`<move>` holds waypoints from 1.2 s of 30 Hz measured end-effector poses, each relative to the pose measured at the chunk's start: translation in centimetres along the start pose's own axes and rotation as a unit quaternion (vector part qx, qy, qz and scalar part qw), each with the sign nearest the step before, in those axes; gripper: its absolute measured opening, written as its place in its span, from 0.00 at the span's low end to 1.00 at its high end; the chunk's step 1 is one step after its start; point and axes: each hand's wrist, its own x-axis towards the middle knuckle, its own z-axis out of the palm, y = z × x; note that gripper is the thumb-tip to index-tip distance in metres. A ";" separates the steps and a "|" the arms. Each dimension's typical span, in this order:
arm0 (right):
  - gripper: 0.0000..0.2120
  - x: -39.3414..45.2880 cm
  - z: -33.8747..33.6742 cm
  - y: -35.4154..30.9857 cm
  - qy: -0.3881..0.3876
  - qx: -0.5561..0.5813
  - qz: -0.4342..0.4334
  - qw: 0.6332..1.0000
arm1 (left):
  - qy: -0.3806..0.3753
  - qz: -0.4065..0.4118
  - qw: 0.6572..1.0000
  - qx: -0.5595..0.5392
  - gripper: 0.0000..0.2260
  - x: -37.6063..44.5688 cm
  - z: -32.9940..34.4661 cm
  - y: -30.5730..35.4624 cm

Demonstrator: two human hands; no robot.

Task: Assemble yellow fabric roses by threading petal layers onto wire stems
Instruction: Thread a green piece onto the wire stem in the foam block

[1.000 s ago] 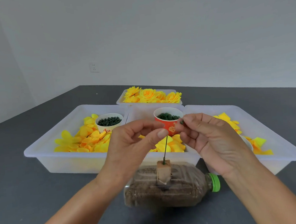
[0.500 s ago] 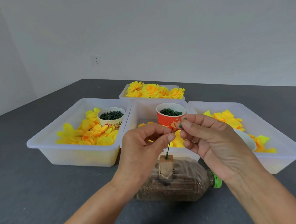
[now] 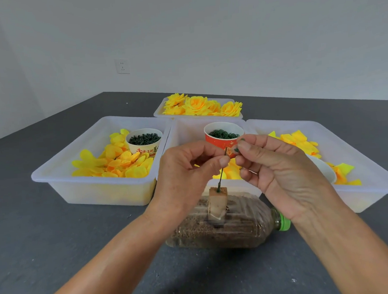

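Observation:
A thin dark wire stem (image 3: 221, 176) stands in a tan block (image 3: 218, 202) fixed on a plastic bottle (image 3: 238, 226) that lies on its side, filled with brown grit. My left hand (image 3: 185, 177) pinches the stem near its top. My right hand (image 3: 278, 171) pinches a small green piece (image 3: 236, 149) just right of the stem's tip. Yellow petal layers (image 3: 119, 161) fill the left white tray (image 3: 95, 189). More petals (image 3: 299, 140) lie in the right tray (image 3: 372, 181).
A cream cup (image 3: 144, 140) and a red cup (image 3: 223, 137) hold small green parts. Finished yellow roses (image 3: 199, 105) fill the far tray (image 3: 161, 113). A white bowl (image 3: 324, 170) sits partly behind my right hand. The dark table (image 3: 58, 246) runs to a white wall.
The view has tilted down slightly and come closer. My right hand with the green piece has drawn nearer to the stem's tip. My left hand keeps its pinch on the stem.

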 end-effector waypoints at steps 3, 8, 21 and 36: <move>0.05 0.0 -0.1 0.0 0.002 0.005 -0.002 1.000 | 0.002 -0.011 1.000 -0.003 0.05 0.5 0.2 0.1; 0.05 0.1 -0.5 0.3 0.010 0.009 0.006 1.000 | -0.004 -0.024 1.000 -0.002 0.07 1.2 0.5 0.1; 0.05 0.5 -1.1 0.8 0.028 0.021 0.009 0.999 | 0.003 -0.034 0.999 0.022 0.08 1.9 0.9 -1.0; 0.04 1.8 -0.1 -0.3 0.023 -0.024 -0.090 0.995 | 0.005 -0.029 0.999 0.026 0.07 1.5 0.7 -1.7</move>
